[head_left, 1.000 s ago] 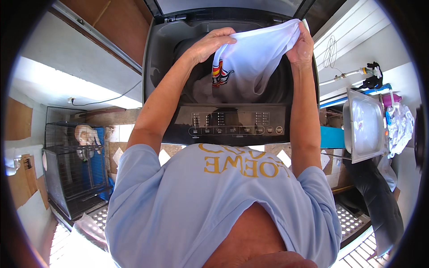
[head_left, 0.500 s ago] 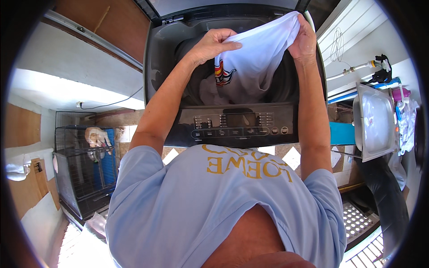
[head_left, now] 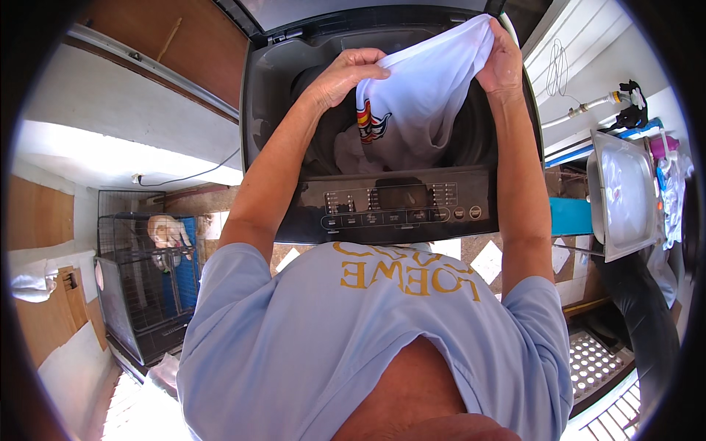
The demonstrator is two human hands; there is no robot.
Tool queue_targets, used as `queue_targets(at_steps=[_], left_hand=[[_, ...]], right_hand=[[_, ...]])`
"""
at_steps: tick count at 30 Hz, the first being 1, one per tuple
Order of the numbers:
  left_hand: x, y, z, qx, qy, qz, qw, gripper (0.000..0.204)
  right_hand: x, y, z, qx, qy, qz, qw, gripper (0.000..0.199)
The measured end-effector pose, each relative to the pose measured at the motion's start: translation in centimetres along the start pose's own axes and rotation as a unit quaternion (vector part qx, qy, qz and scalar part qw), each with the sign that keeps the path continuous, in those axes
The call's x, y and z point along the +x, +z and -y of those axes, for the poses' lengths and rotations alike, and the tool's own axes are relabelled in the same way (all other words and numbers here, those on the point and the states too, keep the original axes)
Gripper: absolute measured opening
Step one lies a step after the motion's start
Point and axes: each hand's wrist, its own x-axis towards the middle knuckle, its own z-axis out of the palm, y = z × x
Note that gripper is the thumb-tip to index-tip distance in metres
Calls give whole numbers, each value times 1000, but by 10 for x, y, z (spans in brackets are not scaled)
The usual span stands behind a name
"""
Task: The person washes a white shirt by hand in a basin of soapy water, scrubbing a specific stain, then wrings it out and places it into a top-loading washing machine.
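White cloth (head_left: pixel 426 77) w/ red-yellow-black print (head_left: pixel 372 122) on its left side is stretched at upper edge, rising to the right; lower pt. hangs loosely, folded & shaded, in washer tub (head_left: pixel 476 140).

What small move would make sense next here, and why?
Probably raise the white garment slightly, keeping both grips: the left hand and right hand hold its upper edge stretched between them, while its lower folds hang bunched inside the washing machine's open tub. A small lift might let those folds loosen.
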Motion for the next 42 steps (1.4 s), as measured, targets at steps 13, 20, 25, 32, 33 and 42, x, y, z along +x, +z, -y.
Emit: queue_targets(at_steps=[13, 20, 25, 32, 33, 42], left_hand=[[22, 46, -11, -190, 122, -69, 972, 13], [15, 15, 27, 232, -6, -28, 972, 39], [15, 24, 3, 224, -20, -37, 974, 30], [-34, 95, -65, 247, 63, 28, 967, 26], [-43, 123, -81, 279, 45, 18, 959, 26], [-50, 335, -48, 477, 122, -202, 847, 37]], right_hand=[[-18, 32, 12, 97, -100, 57, 989, 30], [-26, 21, 6, -613, -138, 98, 772, 17], [-41, 30, 26, -513, -228, 49, 826, 18], [-206, 32, 133, -443, -160, 196, 860, 13], [-240, 10, 156, -404, -45, 207, 890, 13], [-629, -281, 175, -481, 550, -160, 664, 26]])
